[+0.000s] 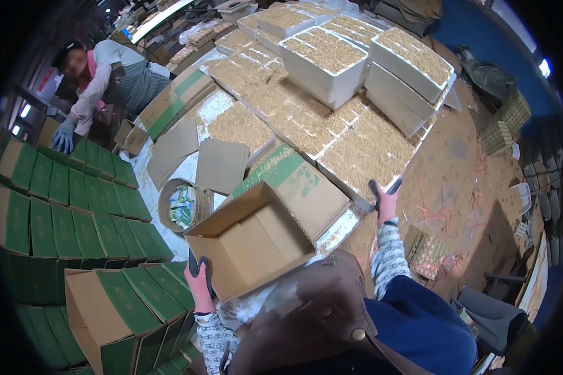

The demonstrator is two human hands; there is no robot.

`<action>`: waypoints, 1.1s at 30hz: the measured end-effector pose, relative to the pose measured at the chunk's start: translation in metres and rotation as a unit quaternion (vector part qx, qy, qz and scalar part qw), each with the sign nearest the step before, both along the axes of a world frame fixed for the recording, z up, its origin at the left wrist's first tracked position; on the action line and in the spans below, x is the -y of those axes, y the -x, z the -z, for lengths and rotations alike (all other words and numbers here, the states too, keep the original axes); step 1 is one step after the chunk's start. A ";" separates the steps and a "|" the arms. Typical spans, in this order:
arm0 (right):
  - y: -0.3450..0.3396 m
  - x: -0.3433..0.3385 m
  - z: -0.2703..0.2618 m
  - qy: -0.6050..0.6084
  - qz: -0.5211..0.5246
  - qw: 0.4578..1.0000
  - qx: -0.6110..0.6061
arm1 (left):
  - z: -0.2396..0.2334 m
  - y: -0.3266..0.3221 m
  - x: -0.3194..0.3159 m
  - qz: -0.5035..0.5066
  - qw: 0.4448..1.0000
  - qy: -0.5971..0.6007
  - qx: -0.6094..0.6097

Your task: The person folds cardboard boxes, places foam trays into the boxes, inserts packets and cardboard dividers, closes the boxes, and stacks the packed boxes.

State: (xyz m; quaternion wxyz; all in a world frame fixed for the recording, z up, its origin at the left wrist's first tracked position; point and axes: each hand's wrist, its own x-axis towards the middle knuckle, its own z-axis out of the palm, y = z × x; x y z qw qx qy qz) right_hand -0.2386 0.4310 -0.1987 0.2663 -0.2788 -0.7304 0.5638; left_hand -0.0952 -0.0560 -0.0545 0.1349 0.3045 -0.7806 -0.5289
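My left hand point(200, 281), in a pink and dark work glove, grips the near left wall of an open cardboard box point(258, 243). The box looks empty inside and sits tilted on the near table edge, against my apron. My right hand point(385, 202), gloved alike, holds the near corner of a white foam box point(340, 180). Loose tan chaff or sawdust point(370, 147) fills that foam box to its rim. Flattened cardboard cartons point(309, 187) with green print lie between the two boxes.
Green-and-brown cartons point(117, 300) stand stacked at left, where a gloved co-worker point(117, 79) leans over. A round tub point(163, 206) holds small packets. More filled foam boxes point(326, 61) are piled beyond. An egg tray point(427, 258) and pink string point(434, 211) lie on the floor at right.
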 end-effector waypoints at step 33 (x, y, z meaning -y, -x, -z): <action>0.010 0.197 -0.200 -0.644 -0.524 0.513 0.218 | 0.052 0.065 0.036 -0.155 0.964 -0.111 -0.185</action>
